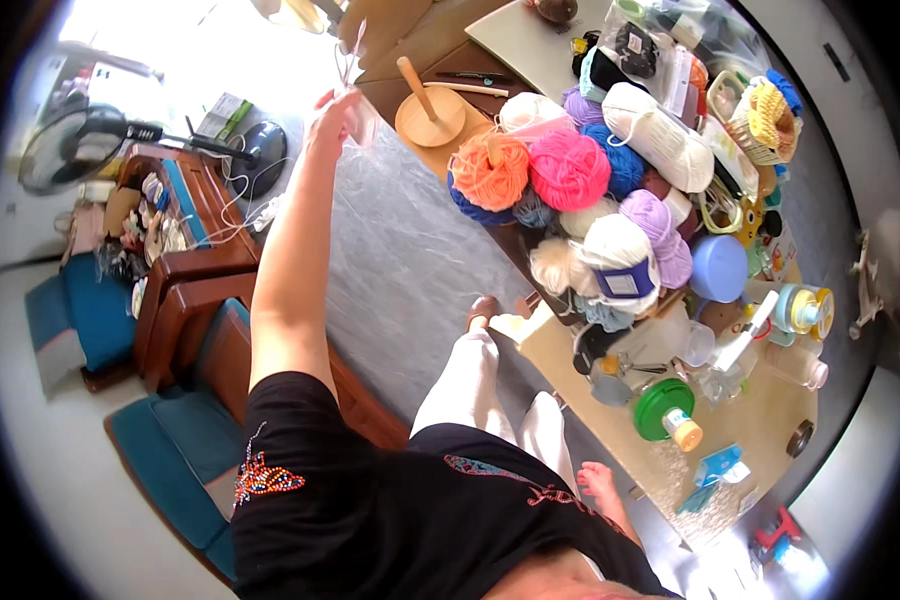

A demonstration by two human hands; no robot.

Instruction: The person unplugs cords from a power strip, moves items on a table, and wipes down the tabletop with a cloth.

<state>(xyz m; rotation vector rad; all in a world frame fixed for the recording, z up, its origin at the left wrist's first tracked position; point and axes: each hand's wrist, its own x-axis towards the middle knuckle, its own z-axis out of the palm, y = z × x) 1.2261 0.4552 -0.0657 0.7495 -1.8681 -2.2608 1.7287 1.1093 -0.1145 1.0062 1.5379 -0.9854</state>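
My left hand (334,120) is stretched far forward over the grey floor, closed around a thin, translucent pinkish object (361,120). Narrow pale loops or stems stick out above the fingers; blur and glare hide exactly what it is. My right hand (600,484) hangs low beside my body, near the table's edge, with its fingers apart and nothing seen in it. Nearest to the left hand is a round wooden base with an upright peg (431,116). Beyond it lie an orange yarn ball (490,171) and a hot pink yarn ball (570,171).
Several more yarn skeins, such as a white one (656,139), are heaped on the table. A green lid (661,409), clear bottles and a blue packet (718,463) sit on its near part (615,431). At left stand a fan (75,146) and a wooden sofa with teal cushions (169,450).
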